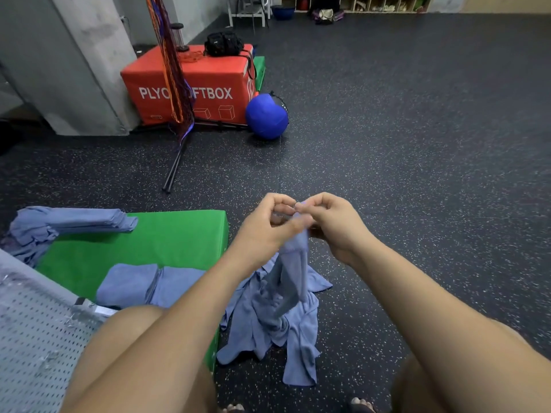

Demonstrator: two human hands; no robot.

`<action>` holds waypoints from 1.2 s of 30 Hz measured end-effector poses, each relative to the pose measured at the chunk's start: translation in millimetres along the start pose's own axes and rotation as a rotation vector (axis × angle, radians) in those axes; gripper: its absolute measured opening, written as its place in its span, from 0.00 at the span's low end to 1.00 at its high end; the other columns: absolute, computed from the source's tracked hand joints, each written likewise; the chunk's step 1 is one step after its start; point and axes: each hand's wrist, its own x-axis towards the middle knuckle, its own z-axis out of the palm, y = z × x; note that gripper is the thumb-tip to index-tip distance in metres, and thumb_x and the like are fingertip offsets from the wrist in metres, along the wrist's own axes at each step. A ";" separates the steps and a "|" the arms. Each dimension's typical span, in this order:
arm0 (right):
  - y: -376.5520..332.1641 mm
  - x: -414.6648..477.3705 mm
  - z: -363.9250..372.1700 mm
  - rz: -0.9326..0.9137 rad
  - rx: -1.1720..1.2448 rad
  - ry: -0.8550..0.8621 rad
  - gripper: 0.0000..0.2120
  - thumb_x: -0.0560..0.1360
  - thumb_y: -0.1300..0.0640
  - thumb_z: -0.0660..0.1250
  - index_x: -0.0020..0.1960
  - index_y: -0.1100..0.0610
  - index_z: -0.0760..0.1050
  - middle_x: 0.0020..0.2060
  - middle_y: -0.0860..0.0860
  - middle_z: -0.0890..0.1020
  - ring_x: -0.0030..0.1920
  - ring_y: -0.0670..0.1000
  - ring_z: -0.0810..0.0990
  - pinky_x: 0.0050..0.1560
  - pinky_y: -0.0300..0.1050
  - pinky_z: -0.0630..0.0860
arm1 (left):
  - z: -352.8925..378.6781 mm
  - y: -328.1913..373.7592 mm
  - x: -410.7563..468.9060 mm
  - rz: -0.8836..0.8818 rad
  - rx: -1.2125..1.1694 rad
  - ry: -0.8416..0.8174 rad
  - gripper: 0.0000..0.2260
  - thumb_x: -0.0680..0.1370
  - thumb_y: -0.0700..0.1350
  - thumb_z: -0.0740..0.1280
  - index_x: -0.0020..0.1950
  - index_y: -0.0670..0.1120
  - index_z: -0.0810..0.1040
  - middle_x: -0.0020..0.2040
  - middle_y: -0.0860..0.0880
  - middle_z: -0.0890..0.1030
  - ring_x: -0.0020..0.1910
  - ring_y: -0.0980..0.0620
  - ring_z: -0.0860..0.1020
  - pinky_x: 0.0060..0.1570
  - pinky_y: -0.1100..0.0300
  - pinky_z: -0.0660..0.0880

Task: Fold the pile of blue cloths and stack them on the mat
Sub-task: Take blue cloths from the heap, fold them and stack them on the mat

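Both hands hold one blue cloth [293, 263] up in front of me; it hangs down from my fingers. My left hand [268, 225] and my right hand [331, 222] pinch its top edge close together. Below it a loose pile of blue cloths [268, 329] lies on the floor between my knees. To the left is the green mat [167, 236]. Two folded stacks of blue cloths [149, 284] sit side by side on its near part, and another folded stack [86, 220] rests on its far left corner with loose cloth beside it.
A perforated metal bench [35, 338] is at my lower left. Farther off stand a red plyo soft box [190, 84] with a black bag on it, a blue ball [265, 116], and hanging ropes on a stand [173, 70]. Speckled rubber floor stretches to the right.
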 end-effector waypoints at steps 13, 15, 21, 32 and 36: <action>-20.9 -1.0 -22.9 0.107 0.118 -0.022 0.10 0.80 0.70 0.62 0.52 0.62 0.81 0.41 0.59 0.87 0.38 0.53 0.87 0.40 0.43 0.82 | -3.7 -5.7 4.5 0.178 0.061 0.108 0.03 0.82 0.45 0.73 0.48 0.50 0.84 0.40 0.57 0.84 0.40 0.59 0.79 0.45 0.56 0.75; -22.2 -2.0 -27.3 0.084 -0.019 -0.100 0.11 0.78 0.71 0.63 0.51 0.62 0.82 0.41 0.58 0.86 0.38 0.52 0.84 0.43 0.45 0.79 | -6.6 -6.2 6.5 0.158 0.038 0.118 0.05 0.82 0.48 0.73 0.48 0.50 0.84 0.37 0.59 0.81 0.39 0.60 0.76 0.45 0.56 0.73; -14.2 -6.0 -25.6 -0.301 -0.699 -0.195 0.12 0.77 0.48 0.78 0.44 0.53 0.79 0.37 0.48 0.77 0.39 0.46 0.73 0.45 0.49 0.73 | -13.7 -8.2 10.3 0.184 0.107 0.100 0.08 0.79 0.58 0.71 0.47 0.55 0.85 0.40 0.46 0.84 0.40 0.55 0.75 0.48 0.44 0.77; -9.3 -9.5 -7.9 -0.421 -0.424 -0.234 0.14 0.83 0.54 0.72 0.43 0.57 0.72 0.33 0.46 0.68 0.36 0.47 0.64 0.37 0.47 0.61 | -23.2 2.0 7.3 0.149 -0.130 -0.014 0.08 0.81 0.44 0.75 0.53 0.40 0.82 0.48 0.42 0.88 0.47 0.52 0.81 0.53 0.57 0.77; -16.4 -5.9 -15.6 -0.498 -0.351 -0.069 0.09 0.83 0.54 0.72 0.46 0.54 0.77 0.32 0.47 0.69 0.34 0.47 0.65 0.36 0.46 0.62 | -28.0 -12.3 10.9 0.062 -0.011 -0.090 0.09 0.74 0.41 0.82 0.49 0.49 0.83 0.42 0.50 0.83 0.42 0.53 0.77 0.50 0.55 0.76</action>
